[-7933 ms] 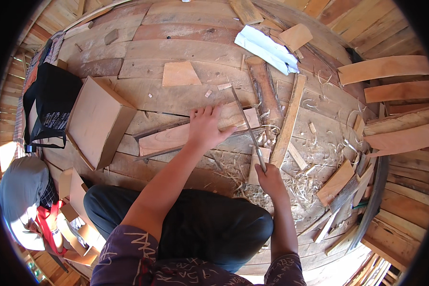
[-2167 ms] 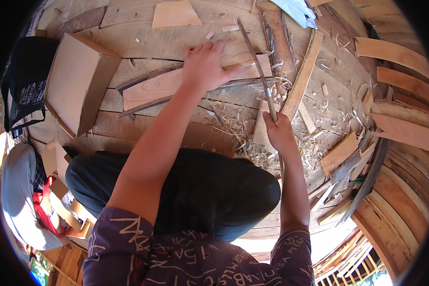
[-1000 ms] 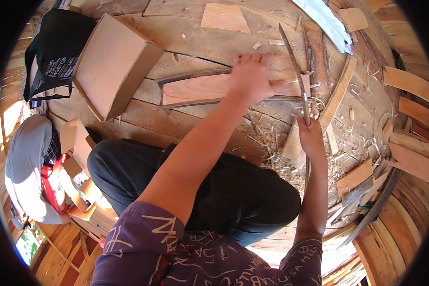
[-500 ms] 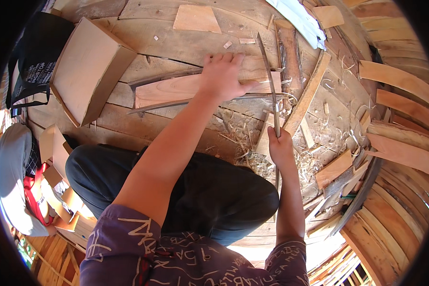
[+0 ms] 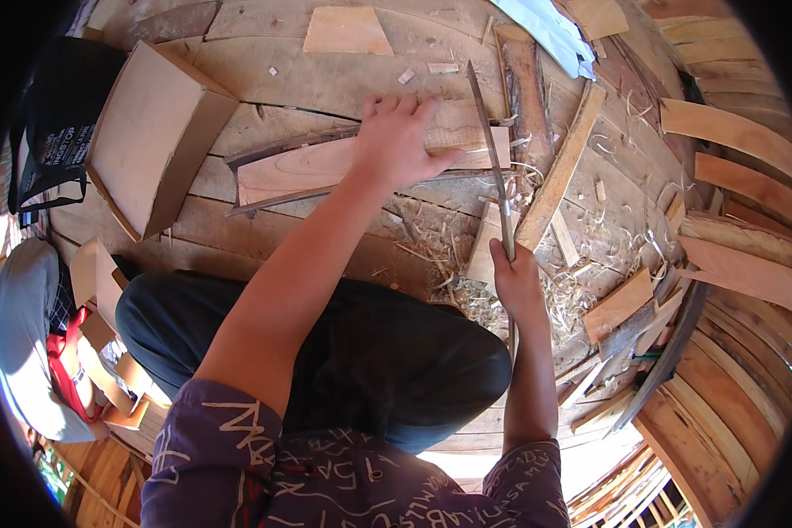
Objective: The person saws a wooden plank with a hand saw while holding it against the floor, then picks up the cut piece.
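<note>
The long, narrow, dull-grey metal knife (image 5: 490, 141) tapers to a slim tip; from my distant seat I see it slanting across the right end of a smooth, pinkish, wavy-grained wooden board (image 5: 295, 167). I cannot tell whether its edge touches the wood. The right hand (image 5: 521, 280) is wrapped around the knife's shaft below the blade. The left hand (image 5: 400, 141) lies palm-down over the board, fingers loosely spread rather than clenched. The knife's long axis runs away from the person, tip forward and slightly left; the board's lies crosswise. Thin, curled, pale wood shavings (image 5: 436, 251) litter the floor nearby.
</note>
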The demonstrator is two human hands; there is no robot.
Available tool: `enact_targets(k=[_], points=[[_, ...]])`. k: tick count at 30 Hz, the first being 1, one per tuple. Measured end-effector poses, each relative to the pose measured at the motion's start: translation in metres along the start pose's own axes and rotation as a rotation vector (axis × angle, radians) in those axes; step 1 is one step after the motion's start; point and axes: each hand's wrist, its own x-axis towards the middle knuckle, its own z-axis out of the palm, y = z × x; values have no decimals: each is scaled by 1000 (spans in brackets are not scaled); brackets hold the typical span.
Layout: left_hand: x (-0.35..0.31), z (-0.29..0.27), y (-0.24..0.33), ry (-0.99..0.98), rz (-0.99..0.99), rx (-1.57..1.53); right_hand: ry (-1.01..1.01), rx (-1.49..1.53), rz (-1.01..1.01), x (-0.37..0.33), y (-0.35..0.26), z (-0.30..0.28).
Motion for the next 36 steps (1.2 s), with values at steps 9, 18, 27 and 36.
enact_targets(k=[9, 18, 27, 36], points=[[2, 2, 0, -23, -60, 4, 5, -2, -33, 47, -21, 8], [9, 6, -4, -80, -132, 18, -19, 8, 62, -36, 42, 2], [3, -1, 0, -9, -31, 9, 16, -31, -76, 10, -1, 2], [3, 3, -4, 1, -57, -13, -30, 2, -12, 48, -21, 4]])
